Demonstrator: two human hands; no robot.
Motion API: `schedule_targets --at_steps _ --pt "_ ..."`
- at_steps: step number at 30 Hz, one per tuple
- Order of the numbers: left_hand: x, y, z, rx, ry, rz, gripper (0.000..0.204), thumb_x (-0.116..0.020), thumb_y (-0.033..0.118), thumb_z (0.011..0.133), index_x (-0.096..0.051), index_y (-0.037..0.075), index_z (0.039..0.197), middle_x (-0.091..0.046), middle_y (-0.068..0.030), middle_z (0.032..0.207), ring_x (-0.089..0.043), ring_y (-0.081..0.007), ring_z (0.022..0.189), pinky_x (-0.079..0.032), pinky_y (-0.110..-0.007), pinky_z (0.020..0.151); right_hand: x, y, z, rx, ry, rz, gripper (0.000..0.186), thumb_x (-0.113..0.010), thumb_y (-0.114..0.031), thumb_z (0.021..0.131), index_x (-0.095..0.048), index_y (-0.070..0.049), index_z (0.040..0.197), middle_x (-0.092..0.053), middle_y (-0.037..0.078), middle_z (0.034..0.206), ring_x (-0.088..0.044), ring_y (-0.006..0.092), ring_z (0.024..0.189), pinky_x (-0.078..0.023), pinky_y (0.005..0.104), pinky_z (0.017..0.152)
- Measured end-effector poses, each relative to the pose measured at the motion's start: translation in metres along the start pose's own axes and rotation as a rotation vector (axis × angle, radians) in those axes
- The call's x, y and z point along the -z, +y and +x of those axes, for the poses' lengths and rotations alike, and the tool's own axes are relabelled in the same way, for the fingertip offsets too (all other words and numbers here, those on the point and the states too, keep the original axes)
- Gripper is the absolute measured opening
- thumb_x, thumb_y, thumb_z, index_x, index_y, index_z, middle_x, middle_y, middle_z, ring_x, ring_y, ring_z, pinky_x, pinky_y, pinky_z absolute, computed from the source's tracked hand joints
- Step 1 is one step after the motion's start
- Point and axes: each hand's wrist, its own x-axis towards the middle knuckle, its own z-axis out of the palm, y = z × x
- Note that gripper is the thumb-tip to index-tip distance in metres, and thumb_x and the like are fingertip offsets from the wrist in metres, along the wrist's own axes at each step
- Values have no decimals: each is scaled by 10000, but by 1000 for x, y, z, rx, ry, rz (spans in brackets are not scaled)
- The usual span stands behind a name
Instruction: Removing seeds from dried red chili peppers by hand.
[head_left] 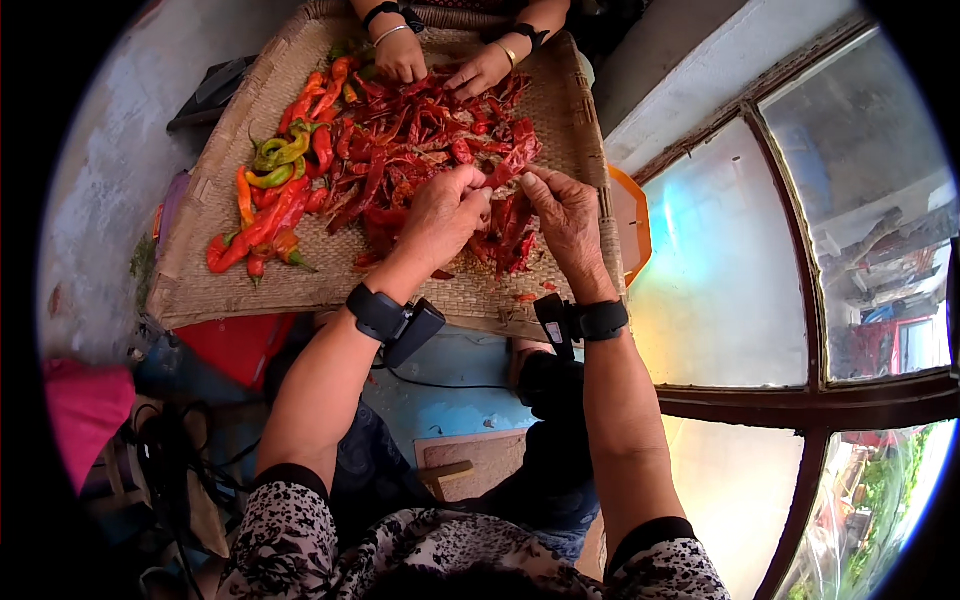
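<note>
Over the right part of a woven tray (200, 290), my left hand (440, 222) and my right hand (566, 215) are close together, fingers pinched. Between their fingertips is a dried red chili pepper (518, 155), which both seem to grip; the fingers partly hide it. Beneath and beyond them lies a heap of wrinkled dark red dried chilies (375, 180). Pale seeds and small red scraps are scattered on the weave beside my right hand. Fresh, glossy red peppers (262, 228) lie along the tray's left side, with a few green ones (285, 155) among them.
Across the tray, another person's two hands (400, 55) reach into the chilies. An orange-rimmed container (635, 225) stands at the tray's right edge, near a framed window (735, 260). Black cables (170, 450) hang at lower left, beside pink cloth (85, 415). A red object (235, 345) is under the tray.
</note>
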Motion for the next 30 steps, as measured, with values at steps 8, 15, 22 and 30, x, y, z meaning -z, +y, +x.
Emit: schedule_targets --at_steps 8,15,22,30 --pt "9 1 -12 144 -53 -152 220 -498 131 876 -549 -30 1018 -639 -102 832 -606 -144 677 -492 -277 605 17 -12 2 -247 101 317 357 -529 -320 931 -629 -5 1064 -563 15 740 -466 81 601 -392 216 539" --pt "2 -7 -10 189 -166 -192 235 -524 251 908 -576 49 1015 -609 -35 955 -553 -112 898 -430 -279 793 4 -13 2 -276 106 499 342 -507 -286 943 -597 0 1108 -563 17 799 -470 92 654 -405 232 578" --pt "0 -5 -19 179 -274 -619 267 -515 224 932 -516 62 1144 -599 -48 995 -586 -123 881 -467 -263 792 -12 -17 7 -335 71 731 327 -506 -265 945 -579 -12 1138 -573 10 887 -494 83 718 -428 224 598" --pt "12 -11 -17 84 -60 -537 223 -470 153 945 -500 57 1144 -593 -41 975 -581 -106 859 -476 -252 747 -28 -41 -14 -350 -131 222 453 -590 -484 856 -613 -40 940 -568 3 770 -470 51 653 -366 195 518"
